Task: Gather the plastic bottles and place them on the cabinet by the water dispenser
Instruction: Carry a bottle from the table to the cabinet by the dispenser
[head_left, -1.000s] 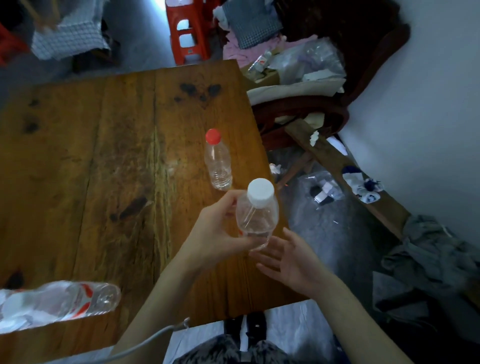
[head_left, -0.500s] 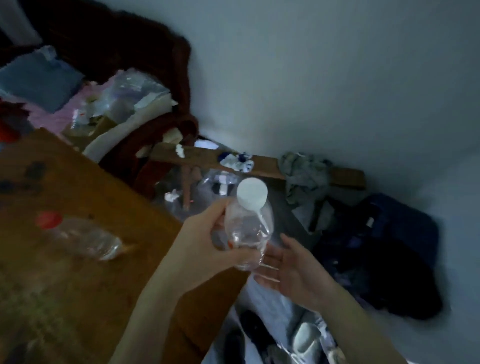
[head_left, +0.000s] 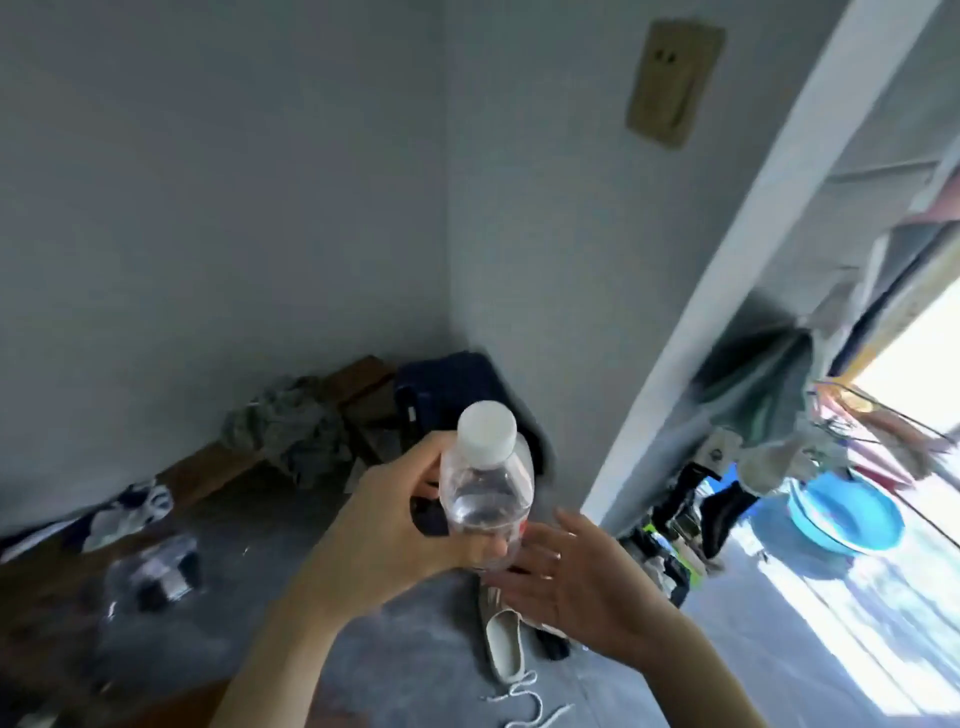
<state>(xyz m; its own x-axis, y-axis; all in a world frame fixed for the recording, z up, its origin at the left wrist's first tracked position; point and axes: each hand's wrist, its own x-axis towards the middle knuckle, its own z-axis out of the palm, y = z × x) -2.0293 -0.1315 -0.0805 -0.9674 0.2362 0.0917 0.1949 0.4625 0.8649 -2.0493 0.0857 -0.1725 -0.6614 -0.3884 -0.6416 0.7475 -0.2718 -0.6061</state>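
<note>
My left hand (head_left: 395, 525) grips a clear plastic bottle (head_left: 485, 483) with a white cap, held upright in front of me at mid-frame. My right hand (head_left: 576, 582) is just below and to the right of the bottle's base, fingers straight and spread, close to the bottle. Whether it touches the bottle I cannot tell. No cabinet or water dispenser is in view.
A room corner lies ahead with clothes (head_left: 291, 426) piled on a low wooden bench (head_left: 208, 473) and a dark bag (head_left: 452, 395). A white shoe (head_left: 504, 649) lies on the grey floor. At right, a doorway post (head_left: 727, 291) opens onto a bright area with a blue basin (head_left: 847, 519).
The view has swung right, away from the wooden table and the red-capped bottle, toward the room corner and doorway. My left hand still holds the bottle; my right hand stays beside it.
</note>
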